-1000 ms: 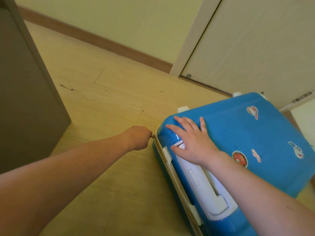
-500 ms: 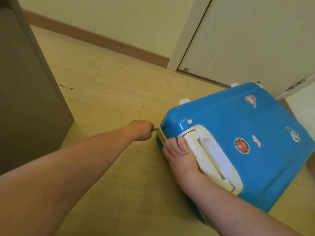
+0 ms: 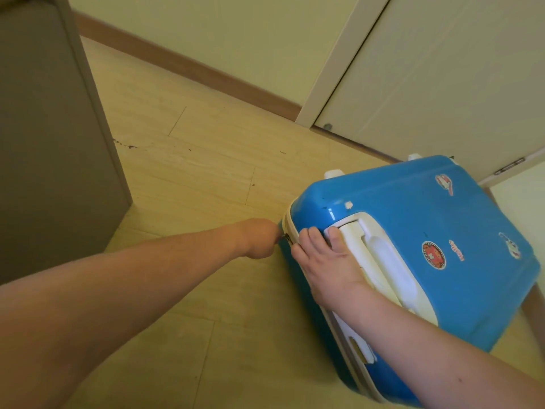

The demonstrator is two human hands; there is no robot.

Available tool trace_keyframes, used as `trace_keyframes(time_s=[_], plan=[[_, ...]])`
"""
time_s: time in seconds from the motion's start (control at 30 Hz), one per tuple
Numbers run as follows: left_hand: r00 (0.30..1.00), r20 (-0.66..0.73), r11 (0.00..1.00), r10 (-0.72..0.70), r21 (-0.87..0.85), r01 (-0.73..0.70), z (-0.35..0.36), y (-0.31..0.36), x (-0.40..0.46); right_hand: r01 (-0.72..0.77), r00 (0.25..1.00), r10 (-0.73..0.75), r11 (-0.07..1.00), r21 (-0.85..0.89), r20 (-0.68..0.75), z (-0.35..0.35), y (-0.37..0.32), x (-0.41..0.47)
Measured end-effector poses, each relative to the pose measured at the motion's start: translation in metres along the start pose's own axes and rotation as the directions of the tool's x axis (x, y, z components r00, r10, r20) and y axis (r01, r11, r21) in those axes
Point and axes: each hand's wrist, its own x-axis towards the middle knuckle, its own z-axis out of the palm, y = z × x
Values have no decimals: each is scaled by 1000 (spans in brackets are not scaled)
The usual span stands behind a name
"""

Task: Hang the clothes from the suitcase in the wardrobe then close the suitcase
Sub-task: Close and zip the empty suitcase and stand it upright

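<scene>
A blue hard-shell suitcase [image 3: 413,219] with stickers and a white handle [image 3: 380,255] lies on the wooden floor at the right, its two halves together. My left hand [image 3: 259,239] is closed on the small metal zipper pull [image 3: 285,238] at the suitcase's near-left corner. My right hand [image 3: 327,261] grips the suitcase edge beside the white handle, fingers spread over the rim. No clothes are visible.
A grey cabinet side [image 3: 53,143] stands at the left. A white door [image 3: 442,75] and its frame rise behind the suitcase, with a cream wall and brown skirting board [image 3: 188,63] along the back. Bare wooden floor [image 3: 188,178] lies between them.
My right hand slid from flat on the lid down to the edge by the handle. The suitcase turned and shifted slightly. My left hand stayed on the zipper pull at the corner.
</scene>
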Motion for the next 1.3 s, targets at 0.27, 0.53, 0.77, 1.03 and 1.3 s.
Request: trace_keyframes(time_s=[0.27,0.53,0.77,1.03,1.3], plan=[[997,-19,988,-78,132,80,22,0,4,70,997,-66,993,90,-43,2,1,-3],[996,-59,994,-67,81,72,36,3,6,101,994,-106,940,326,0,27,41,-72],[999,42,996,-34,88,30,35,19,0,80,993,-116,816,573,28,27,48,-54],[973,-133,931,-189,292,221,-20,-10,34,-52,997,-6,687,725,77,7,72,18],[991,-132,971,-29,232,60,7,-22,36,-42,999,41,611,791,21,17,76,57]])
